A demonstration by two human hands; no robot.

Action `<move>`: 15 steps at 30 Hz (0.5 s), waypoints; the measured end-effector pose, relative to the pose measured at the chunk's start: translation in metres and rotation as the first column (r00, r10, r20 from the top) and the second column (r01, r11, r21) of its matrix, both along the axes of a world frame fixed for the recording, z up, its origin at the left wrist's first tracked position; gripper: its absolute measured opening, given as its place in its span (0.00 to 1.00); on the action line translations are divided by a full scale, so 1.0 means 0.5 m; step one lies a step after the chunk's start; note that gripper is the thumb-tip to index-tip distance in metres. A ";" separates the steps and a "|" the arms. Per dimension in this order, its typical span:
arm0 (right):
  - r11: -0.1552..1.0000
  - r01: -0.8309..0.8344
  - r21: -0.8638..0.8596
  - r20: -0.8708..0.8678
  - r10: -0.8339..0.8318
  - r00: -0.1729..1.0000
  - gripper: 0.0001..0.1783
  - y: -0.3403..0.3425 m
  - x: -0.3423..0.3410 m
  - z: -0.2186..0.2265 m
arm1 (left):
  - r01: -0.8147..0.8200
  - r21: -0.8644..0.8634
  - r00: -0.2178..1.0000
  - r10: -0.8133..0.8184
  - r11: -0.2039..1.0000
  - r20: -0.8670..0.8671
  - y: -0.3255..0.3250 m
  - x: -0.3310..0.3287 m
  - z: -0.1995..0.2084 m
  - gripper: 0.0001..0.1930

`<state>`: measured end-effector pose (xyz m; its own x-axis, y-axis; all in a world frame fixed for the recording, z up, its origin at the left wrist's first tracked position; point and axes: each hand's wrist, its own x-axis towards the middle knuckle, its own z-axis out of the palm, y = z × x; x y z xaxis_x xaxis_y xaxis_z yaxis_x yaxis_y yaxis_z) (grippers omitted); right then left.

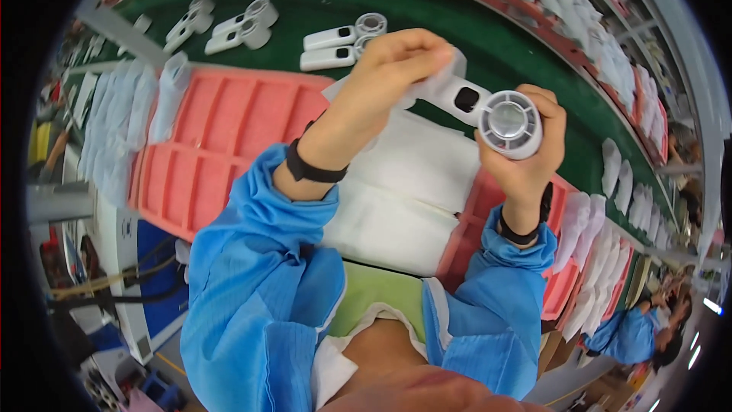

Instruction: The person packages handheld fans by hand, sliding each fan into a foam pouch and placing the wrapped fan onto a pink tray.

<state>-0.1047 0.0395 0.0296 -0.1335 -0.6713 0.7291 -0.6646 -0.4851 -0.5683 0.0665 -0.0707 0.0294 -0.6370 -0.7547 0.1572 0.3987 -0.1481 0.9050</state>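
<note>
**White fan held aloft between two hands at a busy bench**

A worker's right hand [537, 133] curls partway open around the round head of a white handheld fan [474, 107], above white sheets [408, 160]. The left hand's [404, 61] fingertips pinch close on thin pale wrapping [458, 66] by the handle. A loosened right grip could drop the smooth fan; a hard tug could crease or tear the wrapping. The long axis runs diagonally, handle toward upper left, head lower right, its grille facing the wearer.
</note>
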 end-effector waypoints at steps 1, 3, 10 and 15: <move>1.000 -0.009 -0.018 0.005 0.009 1.000 0.29 -0.003 0.000 -0.002 | -0.024 0.032 1.000 0.024 0.999 0.001 -0.005 -0.005 -0.008 0.08; 0.999 -0.006 -0.046 0.004 0.006 1.000 0.29 -0.004 -0.002 -0.006 | -0.081 0.095 0.997 0.080 0.992 0.012 -0.013 -0.015 -0.014 0.09; 0.959 0.123 -0.255 -0.082 -0.148 0.986 0.30 -0.011 -0.007 -0.022 | -0.151 -0.310 0.964 0.209 0.939 0.162 -0.018 -0.016 -0.026 0.07; 0.961 0.169 -0.221 -0.236 -0.221 0.946 0.34 -0.016 0.012 -0.030 | -0.355 -0.669 0.872 0.489 0.653 0.015 0.000 -0.027 -0.024 0.04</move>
<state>-0.0988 0.0314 0.0148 -0.0390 -0.4922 0.8696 -0.8674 -0.4154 -0.2740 0.0532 -0.0706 0.0173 -0.3407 -0.7134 0.6124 0.0959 0.6216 0.7775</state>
